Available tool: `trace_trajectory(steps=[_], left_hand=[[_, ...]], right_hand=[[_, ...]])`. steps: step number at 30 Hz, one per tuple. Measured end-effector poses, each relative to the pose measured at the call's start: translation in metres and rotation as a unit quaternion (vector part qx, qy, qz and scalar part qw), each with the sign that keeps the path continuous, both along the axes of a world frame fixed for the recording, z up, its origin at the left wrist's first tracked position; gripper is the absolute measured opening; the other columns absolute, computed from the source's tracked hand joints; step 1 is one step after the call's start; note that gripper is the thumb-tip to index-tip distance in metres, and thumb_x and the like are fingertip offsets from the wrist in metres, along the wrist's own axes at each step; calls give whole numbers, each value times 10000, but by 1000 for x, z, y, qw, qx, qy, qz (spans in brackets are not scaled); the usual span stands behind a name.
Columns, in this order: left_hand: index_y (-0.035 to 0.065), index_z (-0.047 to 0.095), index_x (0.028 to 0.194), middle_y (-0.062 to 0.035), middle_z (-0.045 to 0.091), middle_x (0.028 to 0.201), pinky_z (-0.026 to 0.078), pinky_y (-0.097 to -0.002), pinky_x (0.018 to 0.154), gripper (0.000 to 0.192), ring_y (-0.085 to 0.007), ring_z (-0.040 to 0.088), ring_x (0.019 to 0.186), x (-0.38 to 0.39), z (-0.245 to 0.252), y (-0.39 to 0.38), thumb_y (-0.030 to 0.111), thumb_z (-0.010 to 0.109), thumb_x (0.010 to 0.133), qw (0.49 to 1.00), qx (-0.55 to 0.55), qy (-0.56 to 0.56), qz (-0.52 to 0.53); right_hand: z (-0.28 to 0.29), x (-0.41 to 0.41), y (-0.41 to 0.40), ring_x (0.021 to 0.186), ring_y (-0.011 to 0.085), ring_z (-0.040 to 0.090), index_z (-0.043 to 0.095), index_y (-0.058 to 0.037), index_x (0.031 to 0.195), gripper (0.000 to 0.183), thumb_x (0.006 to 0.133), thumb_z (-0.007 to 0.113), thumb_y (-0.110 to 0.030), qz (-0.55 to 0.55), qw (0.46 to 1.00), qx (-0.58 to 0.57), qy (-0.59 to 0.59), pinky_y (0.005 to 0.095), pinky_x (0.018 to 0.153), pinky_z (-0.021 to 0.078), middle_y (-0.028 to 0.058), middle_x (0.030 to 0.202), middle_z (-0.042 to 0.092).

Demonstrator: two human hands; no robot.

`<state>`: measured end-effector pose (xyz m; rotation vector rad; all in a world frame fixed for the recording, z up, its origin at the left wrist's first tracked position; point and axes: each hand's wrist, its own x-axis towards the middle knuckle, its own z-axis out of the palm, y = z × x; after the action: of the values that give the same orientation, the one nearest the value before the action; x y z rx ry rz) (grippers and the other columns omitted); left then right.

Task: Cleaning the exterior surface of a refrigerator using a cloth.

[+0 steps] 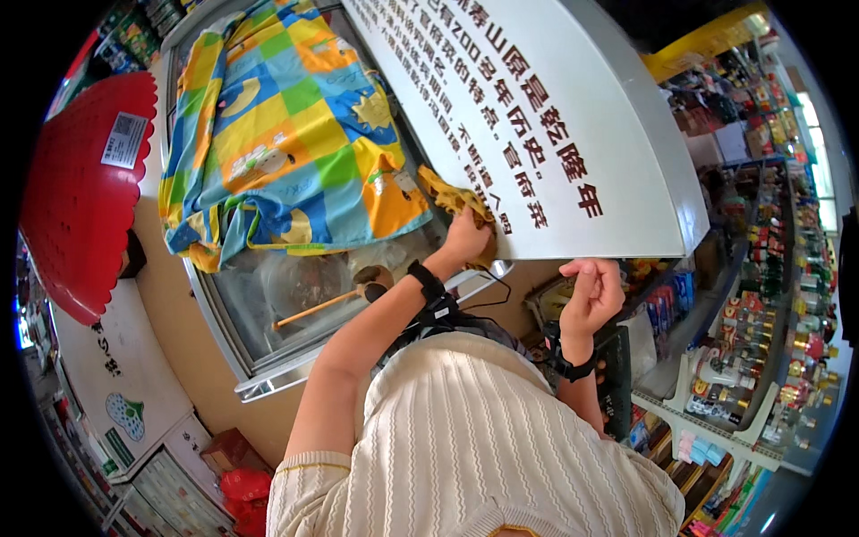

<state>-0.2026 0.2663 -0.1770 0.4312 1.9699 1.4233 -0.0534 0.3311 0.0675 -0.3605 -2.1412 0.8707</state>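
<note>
My left hand (468,238) grips a yellow-brown cloth (456,194), pressed near the lower left edge of a large white board (631,181) with dark printed characters. My right hand (594,288) is at the board's lower edge with its fingers curled; whether it pinches the edge is unclear. Left of the cloth, a colourful checked cloth cover (302,134) lies over a glass-topped, metal-framed case (235,315). A ladle-like tool with an orange stick handle (315,309) rests on the glass, beside my left forearm.
A red scalloped plastic object (94,188) stands at the left. Shelves of bottles (758,295) line the right side. A cardboard box (231,451) and red bags (245,486) are on the floor at lower left. A black cable (500,285) hangs near the case's corner.
</note>
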Motion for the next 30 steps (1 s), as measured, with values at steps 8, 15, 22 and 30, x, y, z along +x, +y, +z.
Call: trace_trajectory(steps=[8,15,22,30], left_hand=[[-38,541,1322,-156,722,1101,510,-321,908,490,-206,670,1015,-5,69,3,39,676,857,980,156,-6,122],[-58,503,1377,-165,648,1292,493,-324,978,517,-247,633,1152,-112,0,20,57,661,899,946,167,128,248],[3,393,1515,-270,400,1477,415,-460,1104,666,-439,460,1307,-131,-7,22,138,657,919,969,0,-1,248],[-32,450,1431,-210,397,1293,366,-436,1071,652,-397,411,1199,-10,62,7,27,660,817,953,215,135,166]], right_hand=[[-14,0,19,492,72,536,641,6,833,211,987,582,-126,-11,999,36,25,200,479,365,38,681,695],[-10,-6,12,518,85,575,637,14,827,223,989,574,-126,-4,999,33,44,203,501,418,43,661,689],[-7,0,16,506,97,581,632,13,818,240,989,584,-149,-4,999,43,-4,212,494,426,45,645,689],[-17,-2,23,488,117,572,625,-10,751,300,986,578,-191,-20,997,68,27,234,492,429,33,600,669]])
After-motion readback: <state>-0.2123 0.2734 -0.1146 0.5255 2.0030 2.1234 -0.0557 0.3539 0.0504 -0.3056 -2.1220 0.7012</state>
